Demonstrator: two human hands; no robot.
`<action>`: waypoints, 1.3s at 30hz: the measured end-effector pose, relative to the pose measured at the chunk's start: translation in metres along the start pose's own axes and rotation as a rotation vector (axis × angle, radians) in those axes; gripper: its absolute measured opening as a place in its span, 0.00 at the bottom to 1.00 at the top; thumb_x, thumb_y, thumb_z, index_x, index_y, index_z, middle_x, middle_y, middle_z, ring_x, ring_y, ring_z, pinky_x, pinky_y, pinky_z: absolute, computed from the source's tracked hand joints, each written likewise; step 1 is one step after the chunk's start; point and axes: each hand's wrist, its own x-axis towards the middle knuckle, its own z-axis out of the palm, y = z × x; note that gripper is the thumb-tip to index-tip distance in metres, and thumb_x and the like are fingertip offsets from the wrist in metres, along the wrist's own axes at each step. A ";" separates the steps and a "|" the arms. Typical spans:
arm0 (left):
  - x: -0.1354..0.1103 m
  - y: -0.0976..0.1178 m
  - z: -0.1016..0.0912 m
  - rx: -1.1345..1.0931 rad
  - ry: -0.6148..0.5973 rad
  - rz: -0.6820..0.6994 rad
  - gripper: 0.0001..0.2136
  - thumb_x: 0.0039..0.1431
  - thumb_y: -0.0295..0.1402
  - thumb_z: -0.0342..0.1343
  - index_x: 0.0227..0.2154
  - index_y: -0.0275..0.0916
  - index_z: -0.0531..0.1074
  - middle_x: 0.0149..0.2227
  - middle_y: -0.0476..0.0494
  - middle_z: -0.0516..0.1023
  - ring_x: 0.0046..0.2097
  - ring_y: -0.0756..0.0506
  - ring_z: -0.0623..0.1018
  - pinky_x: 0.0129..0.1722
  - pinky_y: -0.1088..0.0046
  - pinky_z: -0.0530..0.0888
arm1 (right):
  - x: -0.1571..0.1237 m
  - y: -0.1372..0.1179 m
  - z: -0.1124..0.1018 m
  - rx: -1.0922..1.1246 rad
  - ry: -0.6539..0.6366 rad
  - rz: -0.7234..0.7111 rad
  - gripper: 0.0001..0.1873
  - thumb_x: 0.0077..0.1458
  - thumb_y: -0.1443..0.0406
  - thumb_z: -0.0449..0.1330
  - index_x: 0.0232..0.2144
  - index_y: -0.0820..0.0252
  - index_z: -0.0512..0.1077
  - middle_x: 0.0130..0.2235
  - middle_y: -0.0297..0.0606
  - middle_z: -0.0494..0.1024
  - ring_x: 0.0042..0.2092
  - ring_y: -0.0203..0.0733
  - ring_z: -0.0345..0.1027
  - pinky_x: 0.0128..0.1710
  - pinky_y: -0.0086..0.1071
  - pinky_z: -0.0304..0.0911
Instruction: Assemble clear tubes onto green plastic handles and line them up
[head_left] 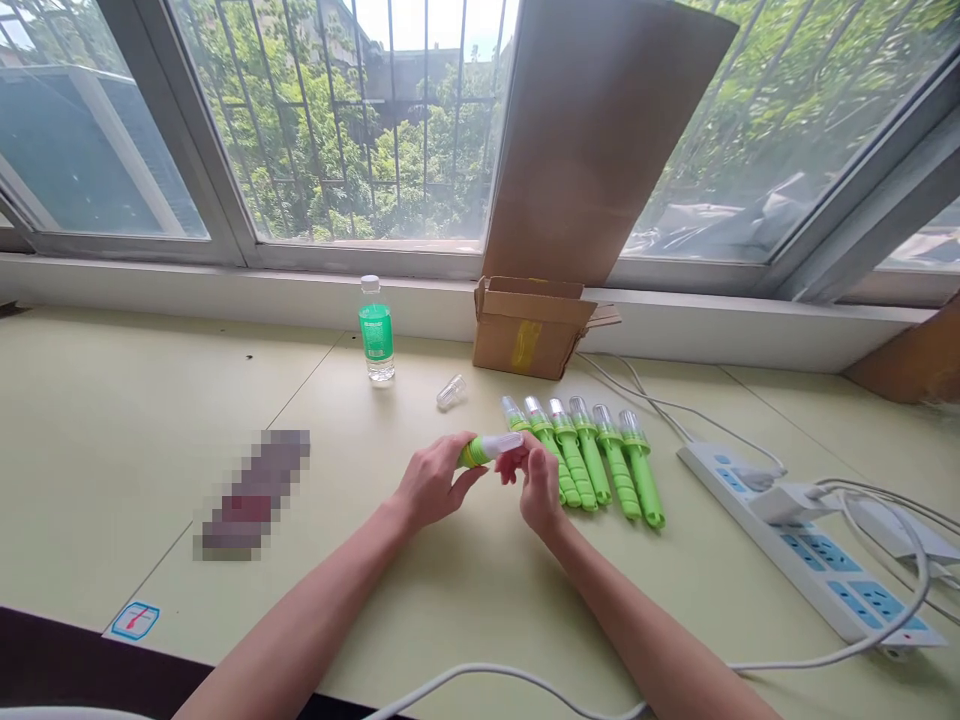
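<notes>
My left hand (435,478) is closed around the green body of a stick with a whitish clear tip (498,446), which points right. Close by, my right hand (541,488) has loosely bent fingers, apart from one another, beside that tip. One of its fingers seems to touch the end of the tip. Just right of this hand, several similar green sticks with clear caps (593,460) lie side by side in a row, the leftmost partly hidden by the hand. A loose clear cap (451,392) rests on its side on the table beyond my hands.
Near the window stands a bottle with a green label (376,332). An open cardboard box (529,330) is against the sill. On the right lies a white power strip (810,555) with plugs and cables (911,590). A blurred dark item (255,495) is at left.
</notes>
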 end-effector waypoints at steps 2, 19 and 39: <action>0.000 0.000 -0.001 -0.037 0.034 -0.038 0.15 0.61 0.37 0.47 0.49 0.38 0.58 0.39 0.41 0.75 0.35 0.47 0.75 0.31 0.73 0.70 | 0.000 0.004 0.001 0.015 0.052 0.036 0.27 0.61 0.47 0.39 0.28 0.59 0.66 0.22 0.34 0.68 0.21 0.34 0.58 0.21 0.30 0.54; 0.001 -0.011 0.002 -0.192 0.253 -0.277 0.14 0.60 0.36 0.46 0.45 0.41 0.50 0.25 0.53 0.67 0.21 0.52 0.65 0.23 0.76 0.62 | 0.015 -0.009 0.011 -0.496 0.003 -0.031 0.13 0.58 0.57 0.52 0.35 0.58 0.70 0.28 0.37 0.74 0.29 0.39 0.68 0.26 0.31 0.63; 0.003 -0.012 0.004 -0.219 0.277 -0.314 0.15 0.60 0.39 0.46 0.45 0.41 0.51 0.25 0.53 0.68 0.21 0.52 0.64 0.22 0.77 0.60 | 0.098 0.036 0.037 -1.348 -0.506 -0.105 0.24 0.56 0.66 0.51 0.56 0.59 0.62 0.56 0.45 0.66 0.54 0.49 0.58 0.42 0.35 0.61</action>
